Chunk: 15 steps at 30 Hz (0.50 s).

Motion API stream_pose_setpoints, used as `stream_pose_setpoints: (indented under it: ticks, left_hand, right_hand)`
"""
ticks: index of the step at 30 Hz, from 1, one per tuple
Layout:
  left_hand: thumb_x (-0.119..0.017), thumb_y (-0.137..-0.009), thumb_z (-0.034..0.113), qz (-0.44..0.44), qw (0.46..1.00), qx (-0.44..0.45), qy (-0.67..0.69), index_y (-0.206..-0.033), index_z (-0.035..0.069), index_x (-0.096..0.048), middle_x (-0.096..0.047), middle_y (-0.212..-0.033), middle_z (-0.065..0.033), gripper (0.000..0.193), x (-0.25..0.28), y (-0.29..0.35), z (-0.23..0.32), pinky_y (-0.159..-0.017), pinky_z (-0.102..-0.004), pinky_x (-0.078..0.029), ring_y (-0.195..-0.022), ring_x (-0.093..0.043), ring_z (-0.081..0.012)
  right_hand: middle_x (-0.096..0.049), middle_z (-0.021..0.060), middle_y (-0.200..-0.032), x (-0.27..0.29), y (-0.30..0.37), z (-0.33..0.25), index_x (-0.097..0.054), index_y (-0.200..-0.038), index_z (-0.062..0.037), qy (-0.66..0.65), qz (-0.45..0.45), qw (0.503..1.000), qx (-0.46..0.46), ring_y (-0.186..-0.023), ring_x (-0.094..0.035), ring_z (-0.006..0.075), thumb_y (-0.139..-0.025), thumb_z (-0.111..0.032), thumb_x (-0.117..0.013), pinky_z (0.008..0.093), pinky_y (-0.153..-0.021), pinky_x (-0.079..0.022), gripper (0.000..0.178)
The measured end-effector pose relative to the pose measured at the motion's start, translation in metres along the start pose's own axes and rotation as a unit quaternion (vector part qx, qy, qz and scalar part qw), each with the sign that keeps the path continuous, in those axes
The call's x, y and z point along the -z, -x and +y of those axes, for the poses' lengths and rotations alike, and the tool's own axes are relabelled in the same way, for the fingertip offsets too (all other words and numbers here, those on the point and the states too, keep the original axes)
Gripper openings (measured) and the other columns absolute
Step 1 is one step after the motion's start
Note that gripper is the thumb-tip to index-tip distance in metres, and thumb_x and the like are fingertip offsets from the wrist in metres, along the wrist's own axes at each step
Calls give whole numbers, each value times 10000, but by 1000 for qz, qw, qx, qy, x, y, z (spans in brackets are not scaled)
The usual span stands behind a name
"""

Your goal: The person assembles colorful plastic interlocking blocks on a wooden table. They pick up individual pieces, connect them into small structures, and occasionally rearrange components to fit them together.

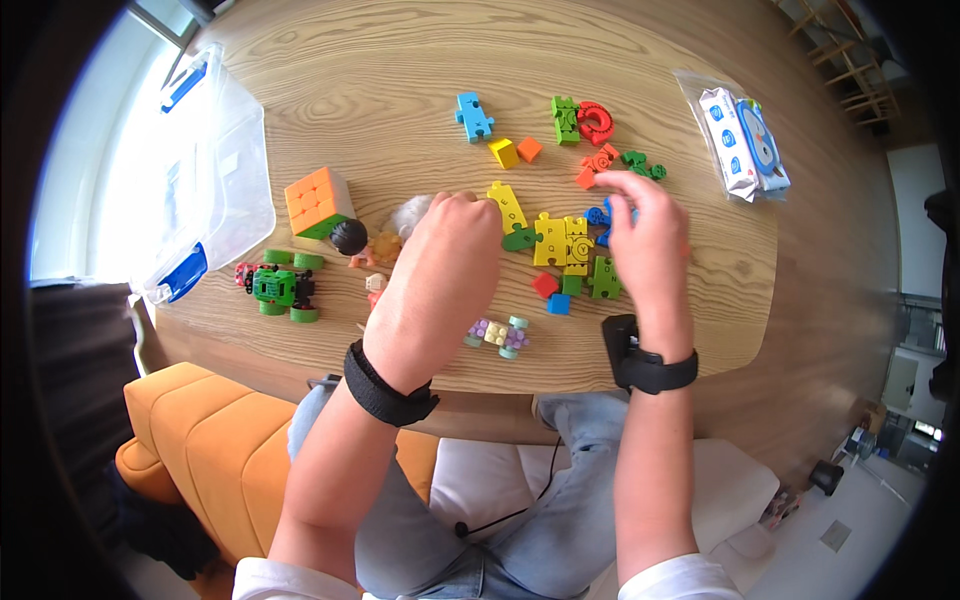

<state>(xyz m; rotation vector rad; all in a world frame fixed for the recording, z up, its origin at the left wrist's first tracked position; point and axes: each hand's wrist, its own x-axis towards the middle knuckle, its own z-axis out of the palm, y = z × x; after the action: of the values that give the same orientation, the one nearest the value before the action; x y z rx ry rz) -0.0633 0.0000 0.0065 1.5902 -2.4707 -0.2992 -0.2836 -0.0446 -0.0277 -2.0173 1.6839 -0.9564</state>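
My left hand (440,275) is closed, knuckles up, just left of a yellow puzzle block (508,207); its fingertips are hidden, so what they hold, if anything, cannot be seen. My right hand (648,235) is partly open, index finger and thumb apart. The index fingertip is close to an orange-red puzzle block (598,166), and the thumb is beside a blue block (598,218) partly covered by the hand. Between my hands, two yellow blocks (549,240) stand side by side, with a green block (606,279) below them. A small patch of orange shows past my right hand.
Left of my hands are an orange-faced puzzle cube (316,203), a green toy car (275,286) and a dark-haired figure (349,237). A clear plastic bin (240,160) stands at the far left. A wipes pack (735,145) lies at the right. Several blocks, including a light-blue one (473,117), lie farther back.
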Motion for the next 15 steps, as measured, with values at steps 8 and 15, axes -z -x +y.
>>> stream_pose_setpoints:
  ticks: [8,15]
  left_hand:
    - [-569,-857,-74,-12,996,30,82,-1131,-40,-685,-669,-1070,-207,300,-15,-11,1,-961,-462,-525,-1093,-613,-379]
    - [-657,-829,-46,-13,994,-9,111,-1127,-23,-688,-671,-1129,-171,300,-12,-18,8,-998,-452,-519,-1139,-604,-372]
  right_hand:
    - [-758,198,-1019,38,9,30,-742,-1092,-4,37,-7,991,-125,-879,-726,365,-910,15,-688,426,-806,-569,190]
    - [-757,139,-1093,42,18,38,-739,-1170,-42,74,-55,992,-90,-955,-707,274,-849,8,-763,380,-872,-561,326]
